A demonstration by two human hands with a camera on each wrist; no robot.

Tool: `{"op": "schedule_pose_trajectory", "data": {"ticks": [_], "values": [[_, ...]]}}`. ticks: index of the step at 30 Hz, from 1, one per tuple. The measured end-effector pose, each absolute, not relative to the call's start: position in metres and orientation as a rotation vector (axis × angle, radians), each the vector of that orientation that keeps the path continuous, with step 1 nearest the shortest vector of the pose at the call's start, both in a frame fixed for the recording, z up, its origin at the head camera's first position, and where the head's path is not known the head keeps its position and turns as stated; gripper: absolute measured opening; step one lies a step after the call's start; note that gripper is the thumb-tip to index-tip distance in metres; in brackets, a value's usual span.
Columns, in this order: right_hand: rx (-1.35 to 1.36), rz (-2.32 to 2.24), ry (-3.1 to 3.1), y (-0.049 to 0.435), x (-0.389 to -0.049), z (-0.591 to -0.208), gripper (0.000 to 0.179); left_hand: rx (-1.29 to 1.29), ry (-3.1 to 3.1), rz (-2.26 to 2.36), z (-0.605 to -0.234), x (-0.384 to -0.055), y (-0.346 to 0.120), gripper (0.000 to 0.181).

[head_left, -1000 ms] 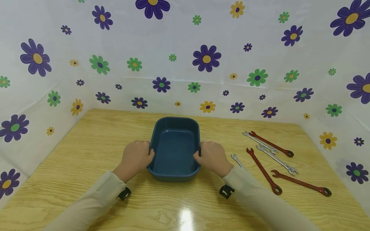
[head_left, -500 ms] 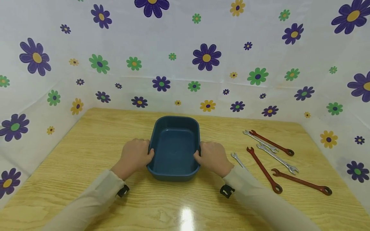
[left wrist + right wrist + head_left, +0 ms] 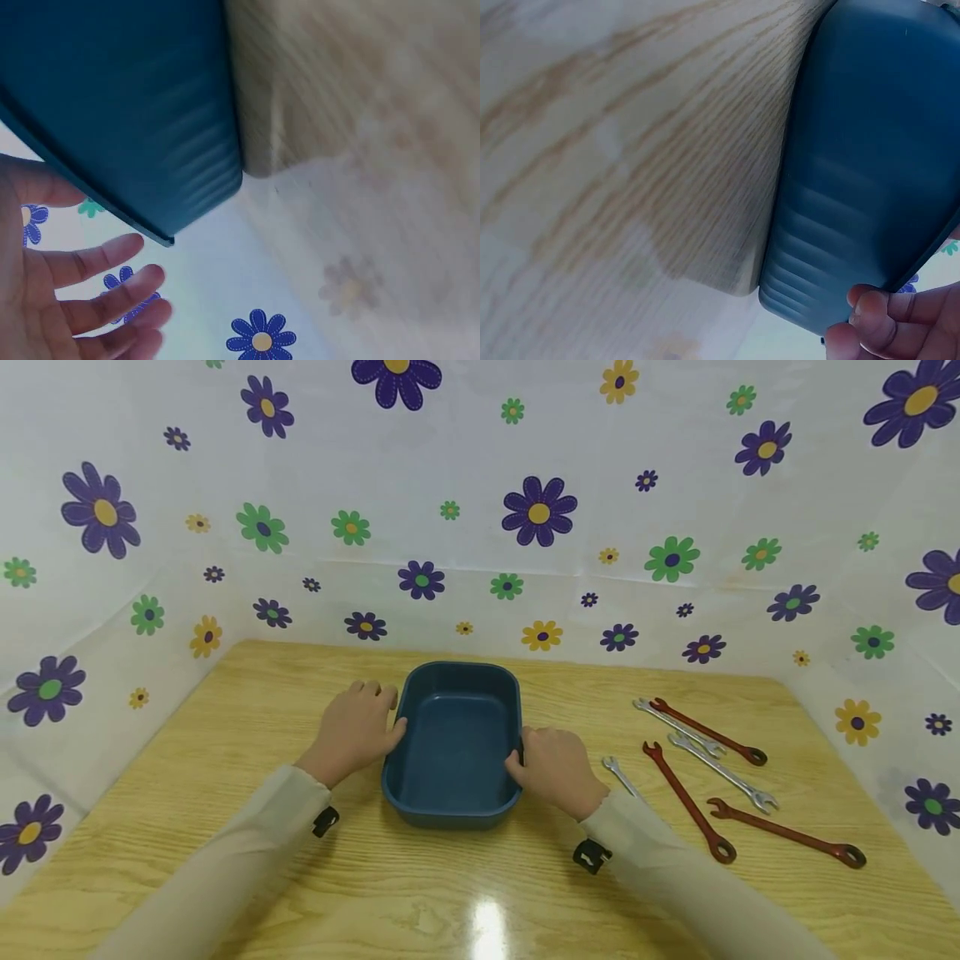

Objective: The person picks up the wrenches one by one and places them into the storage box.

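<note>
A dark blue plastic bin (image 3: 453,756) with rounded corners and a bare inside stands on the wooden table (image 3: 300,877). At its left side my left hand (image 3: 351,731) is spread, thumb over the rim in the head view. In the left wrist view that hand (image 3: 82,292) has its fingers apart from the bin wall (image 3: 142,97); whether the thumb touches the rim I cannot tell. My right hand (image 3: 558,768) grips the opposite rim, thumb inside. The right wrist view has its fingers (image 3: 911,319) curled under the lip, against the bin's outer wall (image 3: 862,150).
Several wrenches lie at the right: a red one (image 3: 705,732) beside a silver one (image 3: 678,727), another silver wrench (image 3: 723,772), two more red wrenches, (image 3: 688,802) and a smaller silver wrench (image 3: 622,777) partly behind my right sleeve. A flowered cloth (image 3: 375,527) encloses the table's back and sides.
My left hand has let go of the bin's left rim, opened its fingers and moved a little farther up along that side. The right hand and the bin stay in place.
</note>
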State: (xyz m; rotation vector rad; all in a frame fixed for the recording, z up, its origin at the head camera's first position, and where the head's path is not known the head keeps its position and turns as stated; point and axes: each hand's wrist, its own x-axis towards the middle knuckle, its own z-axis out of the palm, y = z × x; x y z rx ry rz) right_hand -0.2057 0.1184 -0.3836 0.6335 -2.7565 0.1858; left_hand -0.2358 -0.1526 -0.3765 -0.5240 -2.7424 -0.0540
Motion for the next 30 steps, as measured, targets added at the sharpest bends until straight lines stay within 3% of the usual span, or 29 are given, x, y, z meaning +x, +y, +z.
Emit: {"op": "schedule_pose_trajectory", "data": {"ticks": [12, 30], "values": [[0.646, 0.204, -2.772, 0.119, -0.205, -0.386, 0.027, -0.501, -2.793, 0.156, -0.38, -0.259, -0.149, 0.045], [0.598, 0.188, -2.816, 0.119, -0.205, -0.383, 0.022, -0.528, -2.833, 0.027, -0.379, -0.273, -0.151, 0.035]]}}
